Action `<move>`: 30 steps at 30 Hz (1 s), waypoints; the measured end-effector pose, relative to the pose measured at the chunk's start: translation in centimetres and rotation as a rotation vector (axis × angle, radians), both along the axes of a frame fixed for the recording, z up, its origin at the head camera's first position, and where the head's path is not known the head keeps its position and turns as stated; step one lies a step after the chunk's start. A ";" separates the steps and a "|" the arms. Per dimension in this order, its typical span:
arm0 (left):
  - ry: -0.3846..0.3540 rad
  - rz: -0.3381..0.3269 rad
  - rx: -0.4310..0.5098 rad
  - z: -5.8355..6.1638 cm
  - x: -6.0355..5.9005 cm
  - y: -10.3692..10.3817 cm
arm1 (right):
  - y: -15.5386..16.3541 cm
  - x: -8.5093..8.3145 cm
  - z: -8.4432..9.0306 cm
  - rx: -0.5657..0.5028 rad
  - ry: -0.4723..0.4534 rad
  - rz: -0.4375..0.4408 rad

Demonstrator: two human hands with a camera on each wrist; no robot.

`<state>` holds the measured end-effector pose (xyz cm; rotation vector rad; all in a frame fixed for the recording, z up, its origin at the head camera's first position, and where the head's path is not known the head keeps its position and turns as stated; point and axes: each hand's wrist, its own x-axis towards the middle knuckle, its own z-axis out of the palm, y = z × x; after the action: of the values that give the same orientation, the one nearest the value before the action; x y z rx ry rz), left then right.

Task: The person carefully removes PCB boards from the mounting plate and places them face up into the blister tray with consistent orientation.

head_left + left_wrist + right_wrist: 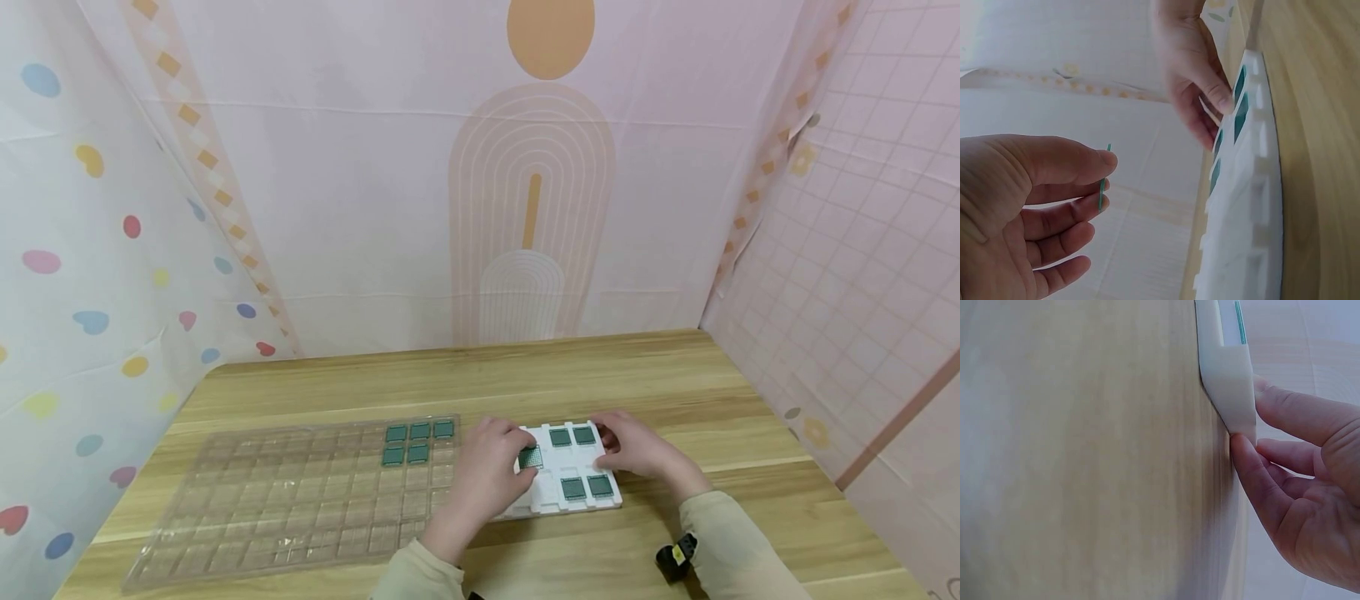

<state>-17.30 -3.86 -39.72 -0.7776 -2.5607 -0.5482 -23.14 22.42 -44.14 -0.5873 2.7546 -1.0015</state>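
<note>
Left hand half-curled, pinching green chip over white tray; right hand gripping tray's end.

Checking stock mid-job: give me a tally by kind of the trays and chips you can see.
Clear plastic tray: 1
White tray: 1
Green circuit chips: 10 visible (5 in clear, 4 in white, 1 in left hand)
Total: 12

White tray: partly covered by left hand.
Green chips: too small for fine detail.
Right sleeve: cut off at bottom.
Orange oval: cut off at top.
</note>
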 end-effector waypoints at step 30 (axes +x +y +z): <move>0.063 0.052 0.035 1.0 -1.5 -4.0 | -0.1 0.0 -0.1 -0.007 0.004 0.005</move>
<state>-18.83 -7.82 -38.76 -0.7027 -2.4995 -0.5421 -23.15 22.31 -44.24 -0.5970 2.7529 -1.0099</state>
